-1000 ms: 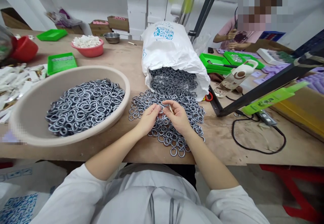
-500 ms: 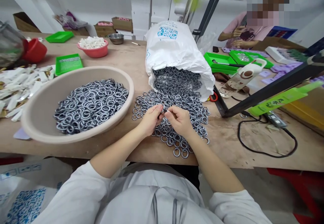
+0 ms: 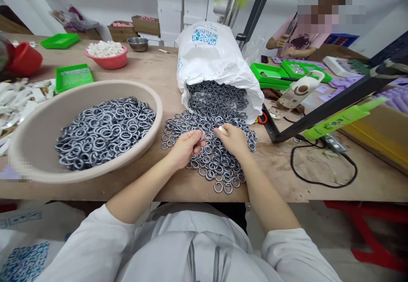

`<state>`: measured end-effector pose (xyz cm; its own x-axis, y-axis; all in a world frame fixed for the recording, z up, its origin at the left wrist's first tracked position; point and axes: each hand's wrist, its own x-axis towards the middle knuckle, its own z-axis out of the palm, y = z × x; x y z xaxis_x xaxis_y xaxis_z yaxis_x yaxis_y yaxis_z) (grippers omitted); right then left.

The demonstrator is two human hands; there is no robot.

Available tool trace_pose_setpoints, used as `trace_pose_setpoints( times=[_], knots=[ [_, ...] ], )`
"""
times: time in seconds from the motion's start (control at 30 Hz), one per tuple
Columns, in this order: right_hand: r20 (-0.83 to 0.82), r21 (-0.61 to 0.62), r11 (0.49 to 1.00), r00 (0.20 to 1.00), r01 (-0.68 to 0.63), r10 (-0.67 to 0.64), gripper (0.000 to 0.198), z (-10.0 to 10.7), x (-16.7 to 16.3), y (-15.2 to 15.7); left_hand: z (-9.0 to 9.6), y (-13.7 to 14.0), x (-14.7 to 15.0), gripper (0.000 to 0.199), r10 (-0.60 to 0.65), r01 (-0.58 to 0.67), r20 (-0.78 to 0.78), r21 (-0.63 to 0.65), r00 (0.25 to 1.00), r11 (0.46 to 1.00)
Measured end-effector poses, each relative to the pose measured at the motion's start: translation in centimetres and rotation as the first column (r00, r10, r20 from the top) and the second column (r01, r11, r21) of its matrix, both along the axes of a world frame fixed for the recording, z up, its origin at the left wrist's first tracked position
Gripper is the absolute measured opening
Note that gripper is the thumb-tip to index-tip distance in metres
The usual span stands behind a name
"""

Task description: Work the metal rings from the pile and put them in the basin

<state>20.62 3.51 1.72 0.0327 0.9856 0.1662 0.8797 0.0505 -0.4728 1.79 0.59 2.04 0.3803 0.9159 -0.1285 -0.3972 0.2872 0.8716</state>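
My left hand (image 3: pixel 186 148) is closed, with a grey ring (image 3: pixel 203 135) pinched between thumb and fingertips. To its right, my right hand (image 3: pixel 235 141) has its fingers curled over the pile of loose rings (image 3: pixel 210 159). A small whitish piece (image 3: pixel 223 131) shows at the right hand's fingers; whether it is held or worn on a finger I cannot tell. The loose rings spill from the mouth of a white sack (image 3: pixel 210 65) lying on the table. Left of my hands stands a large beige basin (image 3: pixel 35 146) with many similar rings (image 3: pixel 108 133) inside.
Behind the basin are a green tray (image 3: pixel 75 77) and a red bowl (image 3: pixel 106 61) of white pieces. A dark metal post (image 3: pixel 277 135), a bottle (image 3: pixel 296 91) and a black cable (image 3: pixel 318 184) stand or lie to the right. Another person (image 3: pixel 296 40) sits at the far right.
My hands have moved apart; before, their fingertips met over a small dark piece. A ring now shows in my left fingers. The whole view has shifted slightly.
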Motion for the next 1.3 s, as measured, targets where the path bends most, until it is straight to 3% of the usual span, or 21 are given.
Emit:
trace_pose_setpoints(
  times=[0.13,0.27,0.33,0.4,0.43,0.53,0.6,0.67,0.73,0.87,0.97,1.07,1.2,1.3],
  knots=[
    [0.269,-0.098,0.989,0.954,-0.109,0.132,0.031,0.1,-1.2,-0.8,-0.2,1.3,-0.8,0.031,0.127,-0.128,-0.015,-0.064,0.992,0.99],
    [0.307,-0.141,0.983,0.939,-0.116,0.155,0.021,-0.3,-1.6,-0.9,0.0,1.8,-1.1,0.014,0.222,-0.224,-0.032,-0.182,0.975,0.957],
    [0.162,-0.081,0.989,0.978,-0.12,0.132,0.02,-0.6,-1.3,-0.6,0.2,1.8,-0.9,0.012,0.234,-0.239,-0.049,-0.229,0.971,0.944],
    [-0.149,-0.012,0.99,0.979,-0.141,0.137,0.026,-0.7,-1.2,-0.3,0.1,1.5,-0.6,0.014,0.218,-0.23,-0.079,-0.211,0.973,0.95],
    [-0.337,0.005,0.988,0.93,-0.156,0.148,0.031,-0.7,-1.2,-0.3,-0.1,1.4,-0.3,0.016,0.203,-0.219,-0.103,-0.171,0.974,0.961],
    [-0.754,-0.026,0.971,0.643,-0.236,0.136,0.044,-0.5,-2.0,-0.5,-0.8,0.9,0.5,0.028,0.177,-0.169,-0.195,0.059,0.965,0.984],
    [-0.855,-0.046,0.958,0.507,-0.283,0.109,0.049,-0.4,-2.9,-1.0,-1.3,0.7,0.9,0.037,0.202,-0.142,-0.253,0.236,0.946,0.961],
    [-0.887,-0.032,0.952,0.448,-0.304,0.113,0.05,-0.2,-3.6,-1.6,-1.6,0.6,1.0,0.043,0.252,-0.146,-0.277,0.351,0.927,0.925],
    [-0.891,0.003,0.95,0.43,-0.312,0.144,0.047,-0.2,-4.1,-2.0,-1.7,0.6,0.9,0.047,0.279,-0.176,-0.257,0.361,0.925,0.916],
    [-0.871,0.098,0.923,0.416,-0.372,0.26,0.047,-0.3,-4.4,-2.3,-1.2,0.3,0.9,0.05,0.224,-0.178,-0.161,0.26,0.961,0.949],
    [-0.846,0.143,0.922,0.44,-0.358,0.302,0.044,-0.6,-4.3,-2.0,-0.8,0.0,1.1,0.051,0.185,-0.157,-0.119,0.21,0.976,0.965],
    [-0.747,0.194,0.942,0.582,-0.273,0.322,0.044,-0.6,-3.9,-2.0,-0.5,-0.2,1.2,0.052,0.164,-0.156,-0.081,0.102,0.983,0.983],
    [-0.379,0.292,0.91,0.838,-0.293,0.392,0.037,-0.1,-3.7,-2.8,-0.3,-0.1,1.1,0.052,0.161,-0.162,-0.038,-0.014,0.986,0.987],
    [-0.183,0.312,0.886,0.893,-0.344,0.411,0.035,0.3,-3.9,-3.4,-0.1,-0.1,1.1,0.052,0.187,-0.187,-0.006,-0.053,0.982,0.981]
  ],
)
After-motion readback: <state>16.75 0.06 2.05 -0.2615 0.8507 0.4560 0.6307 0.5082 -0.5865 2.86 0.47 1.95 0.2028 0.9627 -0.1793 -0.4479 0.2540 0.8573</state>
